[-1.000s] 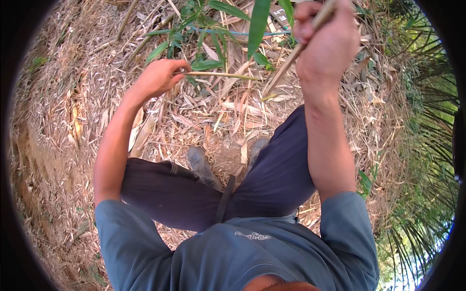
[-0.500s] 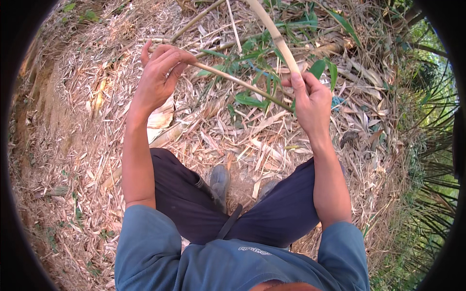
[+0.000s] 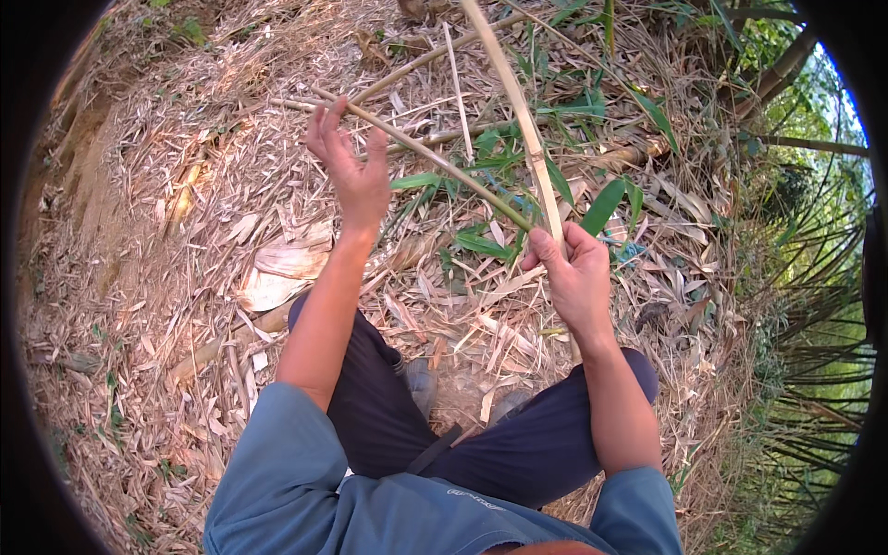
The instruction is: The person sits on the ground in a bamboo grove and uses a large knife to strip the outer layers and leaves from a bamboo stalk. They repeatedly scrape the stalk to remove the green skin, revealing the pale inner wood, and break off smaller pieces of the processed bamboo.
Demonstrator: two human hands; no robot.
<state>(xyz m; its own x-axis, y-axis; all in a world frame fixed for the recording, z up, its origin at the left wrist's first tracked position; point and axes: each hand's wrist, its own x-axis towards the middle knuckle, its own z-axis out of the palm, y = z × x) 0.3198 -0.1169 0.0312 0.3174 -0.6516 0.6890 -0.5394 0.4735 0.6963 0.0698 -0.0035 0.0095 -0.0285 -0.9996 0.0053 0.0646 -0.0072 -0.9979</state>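
Note:
My right hand (image 3: 578, 277) is closed around a pale split bamboo strip (image 3: 518, 111) that runs up and away past the top edge. A thin bamboo stick (image 3: 435, 159), greener at its near end, slants from beside my right fingertips to my left hand (image 3: 353, 180). That hand is raised with fingers and thumb apart. Its fingertips are at the stick's far part, touching or just beside it; the stick is not gripped there. Whether my right fingers also pinch the stick's green end is hard to see.
Dry bamboo leaves and sheaths (image 3: 287, 268) litter the ground around my boots (image 3: 421, 384). Beyond my hands lie loose bamboo poles (image 3: 435, 57) and green leafy shoots (image 3: 481, 242). A bit of blue material (image 3: 629, 252) lies beside my right hand. Bamboo stems (image 3: 823, 342) stand at the right.
My left hand has opened, turned and moved right along the stick, letting its far end show. My right hand has come slightly nearer with the bamboo strip, which now crosses close to the stick's end.

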